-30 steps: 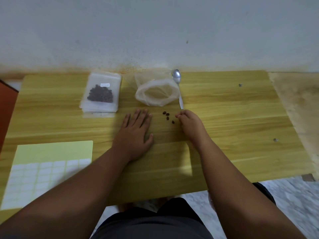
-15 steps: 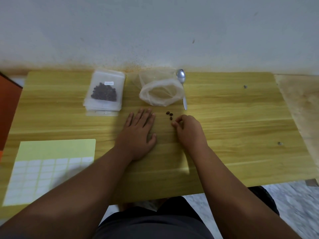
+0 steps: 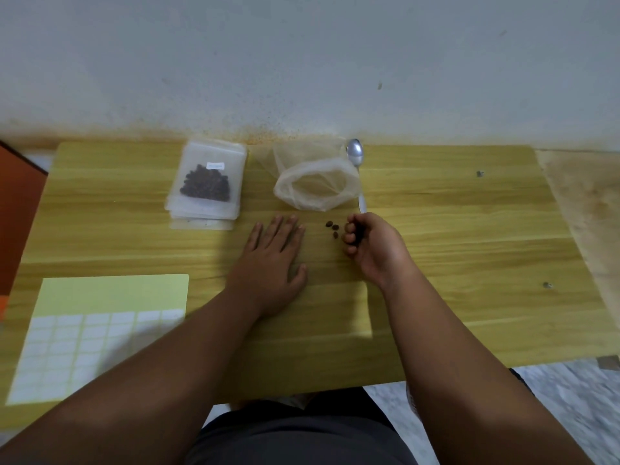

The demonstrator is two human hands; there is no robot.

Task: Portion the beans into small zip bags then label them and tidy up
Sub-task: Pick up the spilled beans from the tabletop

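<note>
Three loose dark beans [image 3: 332, 228] lie on the wooden table [image 3: 469, 246] between my hands. My right hand [image 3: 372, 246] is just to their right, turned on its side with curled fingers that hold something small and dark, apparently a bean. Left of the beans, my left hand [image 3: 271, 260] rests flat on the table with its fingers straight. A stack of small zip bags [image 3: 208, 186] lies at the back left; the top one holds beans and carries a white label. A large, crumpled clear bag [image 3: 315, 186] lies open and looks empty.
A metal spoon [image 3: 355, 156] lies along the right side of the large bag. A yellow sheet of white labels [image 3: 97, 330] sits at the front left. An orange-brown object [image 3: 16, 213] stands beyond the table's left edge. The wall runs behind the table.
One of the loose beans is gone from the table. My right hand pinched at the beans, then lifted slightly and rolled onto its side with fingers curled. My left hand stayed flat.
</note>
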